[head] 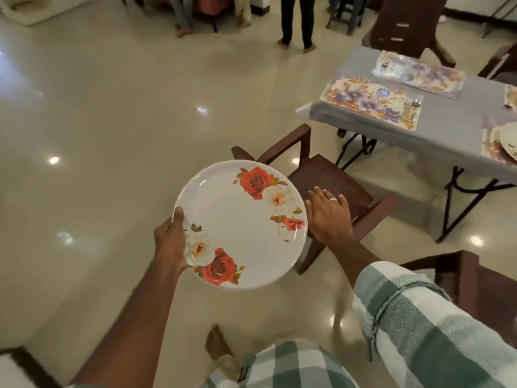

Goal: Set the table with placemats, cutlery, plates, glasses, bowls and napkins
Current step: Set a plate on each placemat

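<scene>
White melamine-looking plate (240, 224) with red and cream rose prints at 2 places on its rim, held level above the glossy floor (98, 121), well apart from the table (453, 113). Left hand (170, 242) grips the plate's left edge — thumb on top of the rim, remaining fingers hidden beneath, so clamped on the plate. Right hand (328, 217) sits just beside the plate's right edge, palm down, fingers extended and slightly spread; a ring shows on 1 finger. Contact between this hand and the rim cannot be confirmed.

Brown chair (330, 180) stands directly beyond the plate, between the person and the table. Table carries a grey cover. On it: near floral placemat (369, 100) with cutlery (412, 107) lying at its right end; far placemat (419, 74) behind it. A third placemat (496, 147) at the frame's right edge bears another plate (507, 141) — partly cut off. Checked sleeve (414, 312) covers the right forearm.
</scene>
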Action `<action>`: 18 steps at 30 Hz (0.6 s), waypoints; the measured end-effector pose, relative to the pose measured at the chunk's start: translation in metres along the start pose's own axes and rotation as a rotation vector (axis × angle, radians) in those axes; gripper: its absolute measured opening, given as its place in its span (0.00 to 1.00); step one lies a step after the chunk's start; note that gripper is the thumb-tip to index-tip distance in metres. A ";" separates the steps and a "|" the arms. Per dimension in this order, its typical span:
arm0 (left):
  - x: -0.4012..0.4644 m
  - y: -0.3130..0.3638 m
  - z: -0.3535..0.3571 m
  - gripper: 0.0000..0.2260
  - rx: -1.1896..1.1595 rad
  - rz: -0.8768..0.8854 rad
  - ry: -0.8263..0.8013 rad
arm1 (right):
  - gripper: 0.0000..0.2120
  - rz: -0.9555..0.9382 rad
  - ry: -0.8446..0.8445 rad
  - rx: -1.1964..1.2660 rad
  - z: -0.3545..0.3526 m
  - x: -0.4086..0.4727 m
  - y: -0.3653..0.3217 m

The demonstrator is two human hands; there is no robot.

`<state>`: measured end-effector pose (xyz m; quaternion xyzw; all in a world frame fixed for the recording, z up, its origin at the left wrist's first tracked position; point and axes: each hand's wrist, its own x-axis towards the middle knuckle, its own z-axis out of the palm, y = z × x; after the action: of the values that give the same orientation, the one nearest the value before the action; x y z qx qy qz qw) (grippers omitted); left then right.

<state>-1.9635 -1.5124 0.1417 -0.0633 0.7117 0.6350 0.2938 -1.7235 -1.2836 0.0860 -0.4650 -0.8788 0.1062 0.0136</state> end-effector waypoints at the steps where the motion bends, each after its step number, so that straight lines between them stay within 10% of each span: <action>1: 0.024 0.017 -0.003 0.12 0.021 -0.004 -0.032 | 0.27 0.043 0.011 0.009 0.002 0.008 -0.017; 18: 0.348 0.201 0.174 0.13 0.301 -0.008 -0.437 | 0.21 0.602 0.135 0.058 0.023 0.245 -0.109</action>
<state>-2.2830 -1.2132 0.1387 0.1170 0.7174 0.5196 0.4490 -1.9544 -1.1461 0.0667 -0.7098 -0.6953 0.0994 0.0530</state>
